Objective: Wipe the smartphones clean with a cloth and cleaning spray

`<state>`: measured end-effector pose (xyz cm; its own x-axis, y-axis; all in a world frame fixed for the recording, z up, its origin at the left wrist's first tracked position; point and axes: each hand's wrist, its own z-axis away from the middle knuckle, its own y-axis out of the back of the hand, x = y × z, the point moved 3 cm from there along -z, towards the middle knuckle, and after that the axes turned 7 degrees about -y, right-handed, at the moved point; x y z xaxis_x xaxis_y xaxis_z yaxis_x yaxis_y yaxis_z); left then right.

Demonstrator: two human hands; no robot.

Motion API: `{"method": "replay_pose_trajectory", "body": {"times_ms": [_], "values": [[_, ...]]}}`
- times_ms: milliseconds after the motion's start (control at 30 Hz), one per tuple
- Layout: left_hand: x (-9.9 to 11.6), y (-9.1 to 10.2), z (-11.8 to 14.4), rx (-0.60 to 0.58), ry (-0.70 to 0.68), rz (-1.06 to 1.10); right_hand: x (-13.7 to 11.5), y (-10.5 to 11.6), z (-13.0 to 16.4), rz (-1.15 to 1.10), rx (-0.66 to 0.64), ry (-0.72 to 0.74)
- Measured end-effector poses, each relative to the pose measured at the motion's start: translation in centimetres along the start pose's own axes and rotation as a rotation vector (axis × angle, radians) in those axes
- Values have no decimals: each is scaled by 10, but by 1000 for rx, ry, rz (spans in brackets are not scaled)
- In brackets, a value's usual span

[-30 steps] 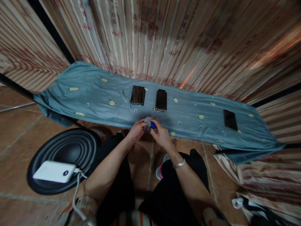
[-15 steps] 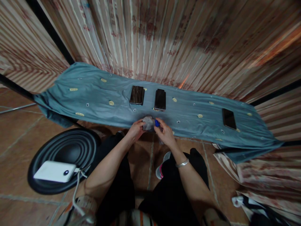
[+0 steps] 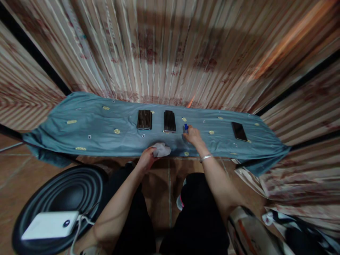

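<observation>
Here, largest first:
Curtain (image 3: 170, 53): striped, pleated, hanging behind everything on the far side.
Blue cloth (image 3: 87, 124): spread over a long narrow surface, running left to right, dotted with small yellow motifs.
Black ribbed disc (image 3: 61, 191): on the tiled floor, near left, bearing a white power bank (image 3: 49, 225) with a cable attached.
Left hand (image 3: 146, 159): at the near edge of the blue cloth, fingers clenched around a crumpled pale wiping cloth (image 3: 161, 150) resting on the surface.
Right hand (image 3: 193, 135): reaching farther and right of the left, fingers wrapped round a small blue-capped bottle (image 3: 186, 127); silver bracelet (image 3: 206, 158) on the wrist.
Phones: two side by side at the middle far edge, left phone (image 3: 144, 119) and middle phone (image 3: 169, 121); a third phone (image 3: 239, 131) well apart to the right.
Bottle's place: upright in the right hand, just right of the middle phone, close to or on the blue cloth; contact with it cannot be told.
Risk, bottle: likely to tip or leak if let go on the loose, wrinkled fabric, wetting the nearby phone.
Risk, fabric: a tug from the clenched left hand could drag the blue cloth and slide the phones toward the near edge.
</observation>
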<state>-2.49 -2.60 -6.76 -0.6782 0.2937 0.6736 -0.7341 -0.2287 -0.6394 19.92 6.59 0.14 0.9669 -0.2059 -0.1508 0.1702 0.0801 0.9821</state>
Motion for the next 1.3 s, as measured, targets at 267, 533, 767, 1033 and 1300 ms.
{"method": "replay_pose_trajectory", "body": {"times_ms": [267,533,767,1033,1300], "values": [[7,6,12,-34,-105,-152,-9,-5,-6,-37,79,35],[27,1,28,-58,-123,-155,-71,-65,66,-1295,-729,231],[43,-8,43,10,-123,-309,-74,-82,90,-1645,-1024,51],[66,-7,-14,34,-427,-716,-63,-64,67,-1830,-817,-70],[88,1,-92,369,-692,-1206,-57,-59,63,-1857,-769,-121]]}}
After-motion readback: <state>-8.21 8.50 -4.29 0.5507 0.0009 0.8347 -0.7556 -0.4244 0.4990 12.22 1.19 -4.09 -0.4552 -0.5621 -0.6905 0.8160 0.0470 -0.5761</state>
